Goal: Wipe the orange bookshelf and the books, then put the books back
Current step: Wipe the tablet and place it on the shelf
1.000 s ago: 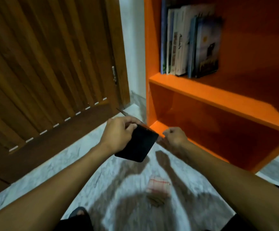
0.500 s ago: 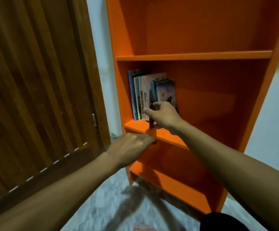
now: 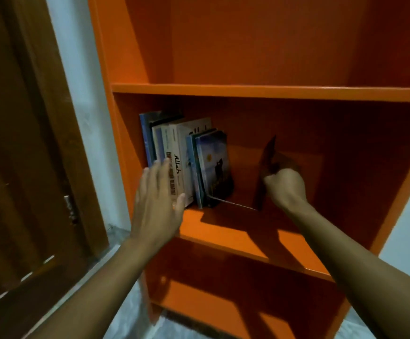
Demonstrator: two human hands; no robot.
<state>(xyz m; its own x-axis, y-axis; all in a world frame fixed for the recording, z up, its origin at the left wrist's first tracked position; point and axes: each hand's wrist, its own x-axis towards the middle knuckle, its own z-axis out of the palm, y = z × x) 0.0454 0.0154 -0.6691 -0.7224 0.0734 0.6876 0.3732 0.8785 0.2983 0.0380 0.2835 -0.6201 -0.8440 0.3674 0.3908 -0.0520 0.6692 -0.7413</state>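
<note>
Dark thin flat book [image 3: 267, 165], seen almost edge-on, stands upright on the middle shelf board [image 3: 223, 226] of the orange wooden bookshelf [image 3: 130, 57], its long axis vertical and its cover faces turned left and right. It stands well to the right of the upright row of books [image 3: 186, 162], which is packed against the left wall of that compartment, with a bare gap of shelf between them. The right hand [image 3: 284, 187] grasps the dark book at its near lower edge, fingers curled round it. A thin pale line runs along the shelf from the row's foot toward this book; what it is cannot be told. The left hand [image 3: 159, 206] is nearer the row, fingers straight and spread in front of the white spines, holding nothing; whether it touches them is unclear. Judging by this, the book must travel left to close against the blue-covered outermost volume [image 3: 213, 165]. Left of the bookshelf are a pale wall [image 3: 81, 94] and a brown wooden door [image 3: 15, 143]
</note>
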